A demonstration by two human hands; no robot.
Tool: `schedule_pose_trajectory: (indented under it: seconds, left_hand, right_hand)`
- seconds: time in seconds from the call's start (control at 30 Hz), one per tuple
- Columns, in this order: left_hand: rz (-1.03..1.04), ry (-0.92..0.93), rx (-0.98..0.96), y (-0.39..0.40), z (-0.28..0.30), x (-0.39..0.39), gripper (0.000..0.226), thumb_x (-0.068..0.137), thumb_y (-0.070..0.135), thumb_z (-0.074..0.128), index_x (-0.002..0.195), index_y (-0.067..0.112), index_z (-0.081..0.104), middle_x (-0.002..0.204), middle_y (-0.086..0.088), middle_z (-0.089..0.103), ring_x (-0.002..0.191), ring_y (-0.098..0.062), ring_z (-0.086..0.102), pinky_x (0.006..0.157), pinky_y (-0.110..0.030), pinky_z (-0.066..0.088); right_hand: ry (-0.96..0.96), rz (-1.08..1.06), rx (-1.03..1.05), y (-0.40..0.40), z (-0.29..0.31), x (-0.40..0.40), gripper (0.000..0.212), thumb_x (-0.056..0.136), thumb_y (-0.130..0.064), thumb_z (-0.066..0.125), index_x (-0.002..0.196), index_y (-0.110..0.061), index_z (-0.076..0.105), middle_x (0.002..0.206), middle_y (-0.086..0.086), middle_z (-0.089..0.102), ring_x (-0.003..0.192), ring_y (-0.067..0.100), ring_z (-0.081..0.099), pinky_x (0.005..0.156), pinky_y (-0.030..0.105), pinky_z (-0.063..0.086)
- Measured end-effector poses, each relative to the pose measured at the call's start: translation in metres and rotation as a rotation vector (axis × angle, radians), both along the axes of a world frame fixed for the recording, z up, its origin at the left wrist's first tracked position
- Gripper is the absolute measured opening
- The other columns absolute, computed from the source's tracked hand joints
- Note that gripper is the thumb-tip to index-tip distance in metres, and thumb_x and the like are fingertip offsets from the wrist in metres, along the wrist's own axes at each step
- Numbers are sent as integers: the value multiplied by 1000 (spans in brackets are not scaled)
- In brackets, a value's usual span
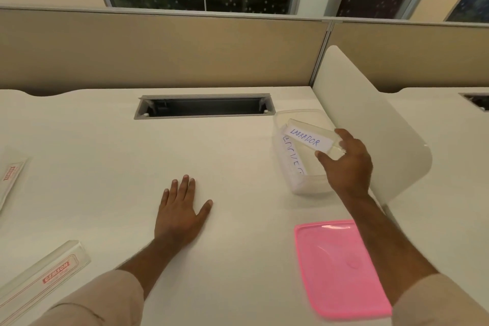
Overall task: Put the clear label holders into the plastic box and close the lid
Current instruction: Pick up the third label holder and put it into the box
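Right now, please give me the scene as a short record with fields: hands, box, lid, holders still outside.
left hand: flat on the desk, holds nothing
right hand: grips the LABRADOR holder over the plastic box
box: open, one labelled holder already inside
pink lid: on desk, near the box
outside: GEMSON holder and another at the left edge

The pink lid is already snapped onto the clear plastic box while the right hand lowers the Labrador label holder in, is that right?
Not quite. The head view shows the pink lid lying flat on the desk, nearer the person than the clear plastic box, which is open. The rest holds: the right hand holds the Labrador label holder over the box.
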State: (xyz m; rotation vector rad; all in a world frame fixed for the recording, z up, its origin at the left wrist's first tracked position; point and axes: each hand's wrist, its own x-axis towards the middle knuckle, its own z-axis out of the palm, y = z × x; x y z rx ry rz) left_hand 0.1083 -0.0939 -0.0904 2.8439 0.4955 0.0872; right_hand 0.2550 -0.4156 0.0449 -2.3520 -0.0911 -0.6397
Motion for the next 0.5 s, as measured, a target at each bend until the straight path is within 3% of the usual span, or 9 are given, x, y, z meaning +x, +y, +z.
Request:
schedule_pose_trajectory:
  seconds: [0.17,0.27,0.43,0.5]
  left_hand:
    - [1,2,13,0,0,0,85,90,73,14,158,21,7,166,7,0,153,-16,-5,123,-34,-3]
    - [2,-9,6,1,0,0,86,90,73,15,158,21,8,166,7,1,153,-16,-5,123,-35,-1]
    - [-1,-14,7,1,0,0,85,90,73,16,158,21,9,167,6,2,153,-16,-4,123,-35,-1]
    - [-2,-19,6,1,0,0,85,91,72,17,158,21,9,167,6,2,153,-17,-4,123,-35,-1]
  right_hand:
    - [166,-6,-63,18,-10,9,60,67,-16,80,119,-18,51,104,12,58,96,34,57,73,39,48]
    - [365,2,-168,23,-9,17,62,64,-15,79,113,-14,43,105,12,54,93,37,56,65,35,41]
    - [681,77,-256,30,-5,32,74,67,-19,82,123,-9,34,111,17,55,96,38,60,75,42,51]
    - [744,91,-280,34,-5,35,74,72,-16,77,129,-8,31,105,15,57,89,34,61,72,40,52]
